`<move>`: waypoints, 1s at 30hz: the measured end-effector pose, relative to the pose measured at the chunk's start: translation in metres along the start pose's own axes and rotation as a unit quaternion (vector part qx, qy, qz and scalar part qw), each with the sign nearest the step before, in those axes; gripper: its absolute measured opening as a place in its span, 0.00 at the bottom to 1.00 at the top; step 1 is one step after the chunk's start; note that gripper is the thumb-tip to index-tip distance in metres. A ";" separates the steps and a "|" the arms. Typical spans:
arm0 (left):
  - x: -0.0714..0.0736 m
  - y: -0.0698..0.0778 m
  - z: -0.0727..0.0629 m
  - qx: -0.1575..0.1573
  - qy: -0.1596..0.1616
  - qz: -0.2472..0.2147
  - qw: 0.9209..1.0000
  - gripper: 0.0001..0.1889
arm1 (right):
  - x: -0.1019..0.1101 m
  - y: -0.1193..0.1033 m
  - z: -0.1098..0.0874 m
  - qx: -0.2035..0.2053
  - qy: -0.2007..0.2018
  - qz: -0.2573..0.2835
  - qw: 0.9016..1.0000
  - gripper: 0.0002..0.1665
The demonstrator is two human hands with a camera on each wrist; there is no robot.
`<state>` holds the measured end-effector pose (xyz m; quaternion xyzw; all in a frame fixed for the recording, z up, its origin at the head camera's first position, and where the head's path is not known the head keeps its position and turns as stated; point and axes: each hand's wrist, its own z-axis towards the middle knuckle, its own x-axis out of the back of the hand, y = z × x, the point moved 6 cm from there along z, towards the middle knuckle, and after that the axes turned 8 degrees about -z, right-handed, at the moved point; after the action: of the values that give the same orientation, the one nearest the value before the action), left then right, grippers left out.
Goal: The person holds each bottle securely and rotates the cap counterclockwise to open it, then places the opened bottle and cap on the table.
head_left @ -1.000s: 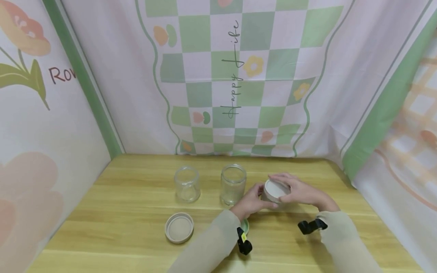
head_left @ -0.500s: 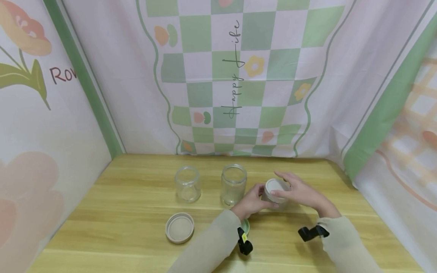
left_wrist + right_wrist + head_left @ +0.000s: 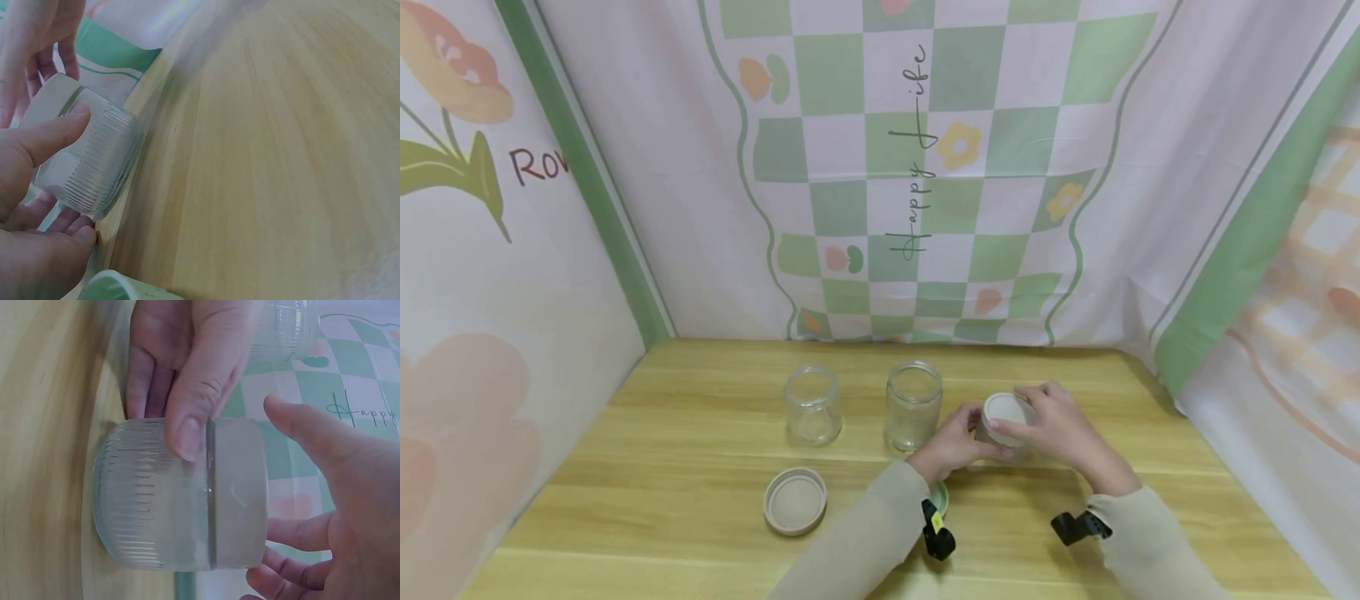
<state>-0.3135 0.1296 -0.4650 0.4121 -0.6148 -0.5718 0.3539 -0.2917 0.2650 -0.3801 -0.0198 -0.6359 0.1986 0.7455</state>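
Observation:
Toward the right of the table my left hand (image 3: 953, 443) grips a squat, ribbed glass jar (image 3: 134, 500) round its side, with the thumb along the glass. A pale beige lid (image 3: 1007, 406) sits on the jar's mouth. My right hand (image 3: 1067, 433) is loosely spread around this lid. In the right wrist view its thumb (image 3: 312, 428) stands just off one side of the rim, and its fingers are right at the opposite edge. The jar's base is close to the tabletop in the left wrist view.
Two glass jars without lids, a shorter one (image 3: 812, 407) and a taller one (image 3: 913, 412), stand left of my hands. A beige lid (image 3: 794, 502) lies inner side up in front. A green lid (image 3: 939, 497) is partly hidden by my left wrist. A patterned curtain (image 3: 955, 208) hangs behind the table (image 3: 685, 450).
My right hand opens away from the lid, then comes back to it with its fingers at the right edge. My left hand and the jar stay in place.

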 end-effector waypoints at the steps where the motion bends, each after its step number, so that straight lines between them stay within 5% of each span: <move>1: 0.000 0.000 0.000 0.000 0.000 0.000 1.000 0.33 | 0.000 0.000 0.000 -0.002 0.004 -0.002 1.000 0.49; 21: 0.001 0.000 -0.001 0.002 -0.010 -0.002 1.000 0.33 | 0.002 -0.001 0.000 0.033 0.032 -0.016 0.999 0.44; 30: 0.001 0.002 -0.002 0.007 -0.009 0.004 1.000 0.34 | -0.002 0.006 0.002 0.040 -0.004 0.038 0.998 0.45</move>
<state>-0.3129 0.1276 -0.4624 0.4067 -0.6233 -0.5698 0.3483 -0.2953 0.2691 -0.3827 -0.0133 -0.6288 0.2526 0.7353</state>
